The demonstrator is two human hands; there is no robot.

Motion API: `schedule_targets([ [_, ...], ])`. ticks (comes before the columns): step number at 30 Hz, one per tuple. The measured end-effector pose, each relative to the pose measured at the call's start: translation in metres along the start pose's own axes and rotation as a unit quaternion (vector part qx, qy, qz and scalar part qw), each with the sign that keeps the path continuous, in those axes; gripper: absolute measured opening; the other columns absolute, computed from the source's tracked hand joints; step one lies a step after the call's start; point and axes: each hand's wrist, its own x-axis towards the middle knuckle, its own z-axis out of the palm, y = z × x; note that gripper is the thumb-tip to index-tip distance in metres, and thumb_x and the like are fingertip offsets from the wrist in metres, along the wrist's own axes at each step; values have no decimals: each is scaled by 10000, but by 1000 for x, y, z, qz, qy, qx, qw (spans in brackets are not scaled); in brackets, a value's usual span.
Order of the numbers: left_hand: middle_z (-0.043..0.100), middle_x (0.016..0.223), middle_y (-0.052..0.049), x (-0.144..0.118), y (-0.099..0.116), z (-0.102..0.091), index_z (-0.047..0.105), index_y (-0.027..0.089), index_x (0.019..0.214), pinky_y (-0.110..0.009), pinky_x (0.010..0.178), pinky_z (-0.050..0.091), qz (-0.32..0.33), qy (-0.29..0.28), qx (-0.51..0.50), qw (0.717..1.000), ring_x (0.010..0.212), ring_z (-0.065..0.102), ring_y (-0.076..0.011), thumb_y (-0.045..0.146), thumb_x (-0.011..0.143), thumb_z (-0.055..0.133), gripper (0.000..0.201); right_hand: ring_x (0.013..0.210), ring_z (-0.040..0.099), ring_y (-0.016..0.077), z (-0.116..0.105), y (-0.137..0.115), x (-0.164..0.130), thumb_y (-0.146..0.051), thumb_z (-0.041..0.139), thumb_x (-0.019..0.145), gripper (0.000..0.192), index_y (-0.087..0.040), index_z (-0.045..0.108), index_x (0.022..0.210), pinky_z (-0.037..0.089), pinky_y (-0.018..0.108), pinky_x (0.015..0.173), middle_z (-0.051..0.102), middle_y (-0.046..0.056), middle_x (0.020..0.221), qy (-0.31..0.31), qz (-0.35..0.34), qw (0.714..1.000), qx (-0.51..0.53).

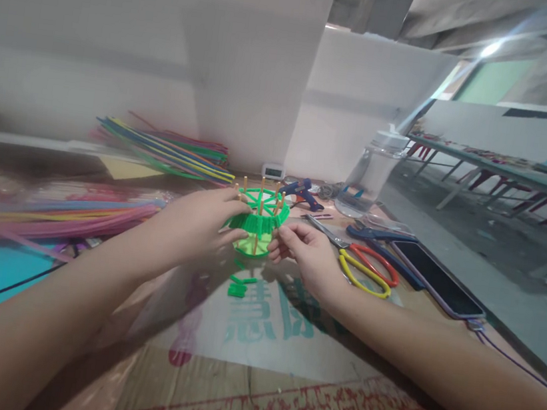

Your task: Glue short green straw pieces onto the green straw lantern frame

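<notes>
- Green pipe-cleaner basket (259, 220) (wooden sticks upright) sits between both hands.
- Left hand (195, 221) grips its side.
- Right hand (305, 253) pinches its rim, scissors (366, 264) just beside.

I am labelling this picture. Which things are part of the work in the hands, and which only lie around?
In work: small green woven basket with wooden sticks; left hand; right hand.

Lying about: red and yellow handled scissors; black smartphone; blue glue gun; clear plastic bottle; bundle of coloured strips.
</notes>
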Motion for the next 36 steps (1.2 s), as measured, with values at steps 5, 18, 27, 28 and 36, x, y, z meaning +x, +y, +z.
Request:
schedule_targets([
  [5,663,1245,-96,0,2,-1,674,214,1212,-390,877,530,-1,0,12,1000,1068,665,-278,381,953,569,326,548,641,114,2,0,-1,-500,777,765,352,-164,670,771,545,266,566,700,6,652,14,-6,1000,-18],
  [18,652,1266,-106,0,4,-2,676,204,1216,-408,879,536,-12,-7,13,1000,1081,663,-292,380,945,575,339,550,656,123,6,3,1,-527,812,721,374,-170,701,733,569,272,570,718,13,657,5,20,1000,-5],
  [27,642,1270,-117,1,1,0,666,195,1241,-423,931,528,-13,-15,-1,1000,1100,656,-290,369,943,571,358,533,647,116,10,4,3,-544,810,715,409,-156,685,688,565,262,559,718,27,650,-3,52,998,28],
  [28,640,1278,-117,1,1,0,666,196,1240,-424,939,526,-13,-15,-3,1000,1104,655,-290,370,942,572,358,537,647,116,10,4,4,-551,802,723,413,-157,682,687,568,266,566,719,29,656,-6,50,999,21],
  [36,650,1288,-114,3,2,-1,688,212,1185,-406,912,531,-21,-26,6,999,1105,657,-291,406,935,572,337,548,634,137,-10,1,-1,-643,679,817,472,-173,664,771,533,275,551,695,26,648,4,-8,994,-113],
])
